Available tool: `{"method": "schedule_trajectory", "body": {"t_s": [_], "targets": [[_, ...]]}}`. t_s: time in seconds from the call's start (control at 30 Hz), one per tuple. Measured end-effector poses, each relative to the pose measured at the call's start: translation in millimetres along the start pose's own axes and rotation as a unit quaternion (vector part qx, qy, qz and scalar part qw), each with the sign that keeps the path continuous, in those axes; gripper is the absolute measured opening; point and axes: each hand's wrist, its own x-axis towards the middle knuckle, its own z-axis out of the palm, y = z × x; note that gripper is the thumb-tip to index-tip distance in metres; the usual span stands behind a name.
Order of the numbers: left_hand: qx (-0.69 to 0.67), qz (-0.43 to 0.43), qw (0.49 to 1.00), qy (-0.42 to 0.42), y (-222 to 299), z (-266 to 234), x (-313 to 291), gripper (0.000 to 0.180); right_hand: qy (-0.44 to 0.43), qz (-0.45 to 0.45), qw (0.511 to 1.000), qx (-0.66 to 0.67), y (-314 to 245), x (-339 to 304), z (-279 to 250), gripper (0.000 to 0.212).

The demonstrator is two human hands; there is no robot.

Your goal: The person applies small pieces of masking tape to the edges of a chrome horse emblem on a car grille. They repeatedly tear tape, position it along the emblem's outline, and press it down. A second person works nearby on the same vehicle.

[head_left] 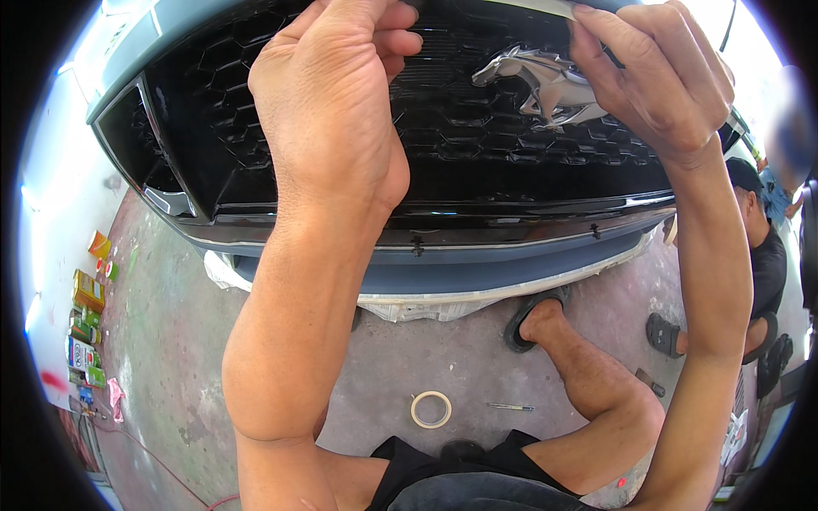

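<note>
A car's black honeycomb grille (443, 183) faces me, with a silver horse emblem (545, 85) on its right half. Along the grille's upper edge runs a pale strip of masking tape (532, 6). My right hand (660, 77) pinches the strip's right end, above the emblem. At the upper left, in front of the grille, is my left hand (328, 94), its fingers curled inward. The top of the picture cuts off part of that hand, so whatever it grips is hidden.
A masking tape roll (414, 410) and a pen (511, 407) lie on the floor between my legs. Masked paper (426, 308) lines the bumper's lower edge. Several cans (88, 291) and a red hose (162, 464) are at left. Another person (767, 268) crouches at right.
</note>
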Motion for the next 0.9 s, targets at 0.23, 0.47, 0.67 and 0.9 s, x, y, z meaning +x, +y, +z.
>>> {"method": "schedule_trajectory", "body": {"t_s": [0.23,0.47,0.67,0.9], "targets": [[0.006,-0.003,1.000,-0.016,-6,-8,9,0.010,-0.053,-0.052,0.997,-0.036,0,5,-13,0.014],[0.036,0.032,0.998,-0.043,-15,-24,16,0.014,-0.058,-0.032,0.991,0.113,18,-18,-8,0.016],[0.024,0.054,0.992,-0.109,-13,-22,7,0.018,0.367,0.019,0.911,0.186,-8,7,60,0.015],[0.072,0.040,0.995,-0.065,-14,-29,18,0.018,0.005,-0.035,0.999,0.031,9,-6,-2,0.013]]}}
